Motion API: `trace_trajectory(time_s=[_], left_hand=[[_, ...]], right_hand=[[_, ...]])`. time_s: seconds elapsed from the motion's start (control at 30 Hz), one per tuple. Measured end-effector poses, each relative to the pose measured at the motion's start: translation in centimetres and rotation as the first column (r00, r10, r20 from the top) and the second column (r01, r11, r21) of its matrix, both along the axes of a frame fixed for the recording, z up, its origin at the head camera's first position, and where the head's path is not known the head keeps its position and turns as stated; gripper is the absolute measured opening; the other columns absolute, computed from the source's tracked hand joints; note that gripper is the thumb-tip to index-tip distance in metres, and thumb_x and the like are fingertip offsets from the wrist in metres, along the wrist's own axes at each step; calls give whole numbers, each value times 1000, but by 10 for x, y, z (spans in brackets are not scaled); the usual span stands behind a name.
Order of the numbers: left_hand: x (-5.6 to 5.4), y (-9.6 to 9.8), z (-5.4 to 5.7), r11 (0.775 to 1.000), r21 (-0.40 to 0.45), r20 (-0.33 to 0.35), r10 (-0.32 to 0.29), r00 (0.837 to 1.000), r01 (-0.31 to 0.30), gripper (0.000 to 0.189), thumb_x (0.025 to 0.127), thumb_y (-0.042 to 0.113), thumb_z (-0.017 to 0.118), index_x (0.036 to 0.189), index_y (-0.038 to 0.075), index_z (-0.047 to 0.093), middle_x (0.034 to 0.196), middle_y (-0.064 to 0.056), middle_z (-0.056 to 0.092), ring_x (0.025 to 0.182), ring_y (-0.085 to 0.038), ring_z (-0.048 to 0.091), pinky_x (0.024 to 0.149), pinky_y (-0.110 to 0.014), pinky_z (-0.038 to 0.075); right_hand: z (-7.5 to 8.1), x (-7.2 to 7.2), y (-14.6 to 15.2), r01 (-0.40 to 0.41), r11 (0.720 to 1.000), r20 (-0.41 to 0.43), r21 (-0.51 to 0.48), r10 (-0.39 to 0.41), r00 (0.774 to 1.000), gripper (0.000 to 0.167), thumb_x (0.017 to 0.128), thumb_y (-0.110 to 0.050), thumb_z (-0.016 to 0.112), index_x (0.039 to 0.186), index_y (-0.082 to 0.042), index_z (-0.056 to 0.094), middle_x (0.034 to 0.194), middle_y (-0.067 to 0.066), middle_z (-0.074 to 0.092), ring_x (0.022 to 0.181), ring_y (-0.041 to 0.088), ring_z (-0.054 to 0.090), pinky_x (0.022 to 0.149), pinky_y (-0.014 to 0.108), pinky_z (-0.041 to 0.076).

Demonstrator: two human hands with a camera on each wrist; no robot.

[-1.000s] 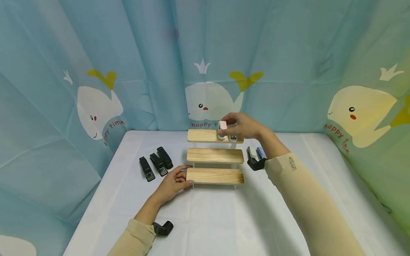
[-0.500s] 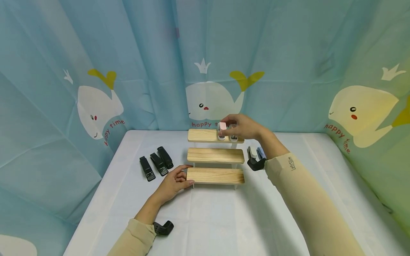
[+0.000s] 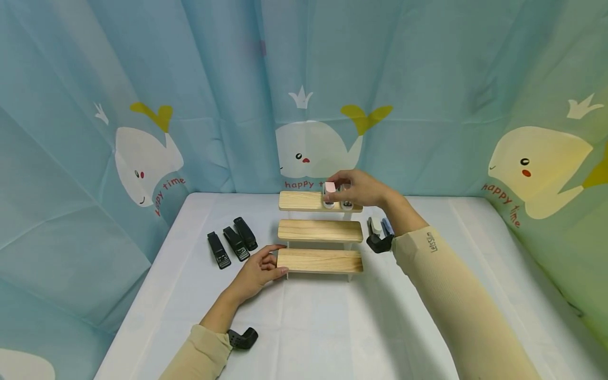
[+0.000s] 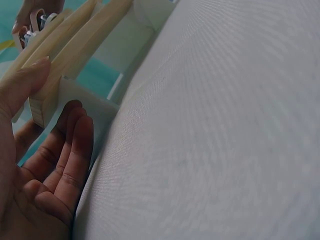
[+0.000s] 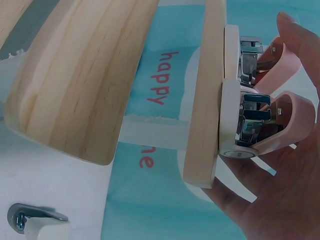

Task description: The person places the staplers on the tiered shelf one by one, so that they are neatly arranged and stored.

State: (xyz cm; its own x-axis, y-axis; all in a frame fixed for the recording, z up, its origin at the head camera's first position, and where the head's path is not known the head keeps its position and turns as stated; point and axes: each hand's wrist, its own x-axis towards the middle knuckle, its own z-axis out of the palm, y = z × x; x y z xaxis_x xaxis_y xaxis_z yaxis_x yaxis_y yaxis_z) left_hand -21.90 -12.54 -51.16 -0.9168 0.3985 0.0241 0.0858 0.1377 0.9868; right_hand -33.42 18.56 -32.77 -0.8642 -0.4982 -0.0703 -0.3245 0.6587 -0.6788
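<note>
A three-tier wooden display rack (image 3: 319,231) stands on the table. My left hand (image 3: 255,273) grips the left end of its lowest board; in the left wrist view the thumb (image 4: 35,76) lies on one face and the other fingers are bent behind. On the top board are two pink staplers, upright and side by side. My right hand (image 3: 363,188) pinches the left pink stapler (image 3: 330,188), its base on the board. The right pink stapler (image 5: 292,122) stands beside it, partly covered by the hand in the head view.
Three black staplers (image 3: 235,243) lie left of the rack. To its right lie a white stapler (image 3: 375,226) and a blue stapler (image 3: 387,227), partly hidden by the right wrist camera (image 3: 380,243). A blue curtain (image 3: 228,105) hangs behind the table.
My right hand, with the left pink stapler, has come down very slightly. The left hand keeps its hold on the rack.
</note>
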Motion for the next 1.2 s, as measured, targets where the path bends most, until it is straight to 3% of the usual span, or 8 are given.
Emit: trace_trajectory(time_s=[0.33,0.57,0.93,1.2], left_hand=[[0,0,1,1000,-1,2,8,1000,-8,65,93,17,80,150,12,51,93,-3,64,73,-6,59,69,-21,50],[0,0,-1,1000,2,0,5,1000,-5,65,93,18,80,151,13,51,93,-5,64,73,-6,59,69,-21,51],[-2,1,-6,1000,-4,2,11,1000,-11,64,92,18,80,150,16,51,96,-4,68,77,-8,64,72,-23,54],[-3,0,-5,1000,-16,-14,7,1000,-7,66,93,19,80,151,12,50,97,-6,67,76,-8,63,72,-22,53]], right_hand=[[-1,0,1,8,1000,11,11,-8,1000,66,91,-41,80,145,-10,57,129,10,63,113,27,56,101,47,46],[-3,-2,4,-6,1000,23,-1,6,1000,68,93,-42,78,148,-11,54,138,14,58,125,31,54,107,53,44],[-2,4,18,50,998,24,-28,-50,998,67,93,-47,76,148,-18,53,144,13,56,134,34,52,107,56,45],[1,8,35,54,997,-3,-62,-54,999,59,98,-39,72,148,-14,54,144,16,58,135,36,53,106,58,46]])
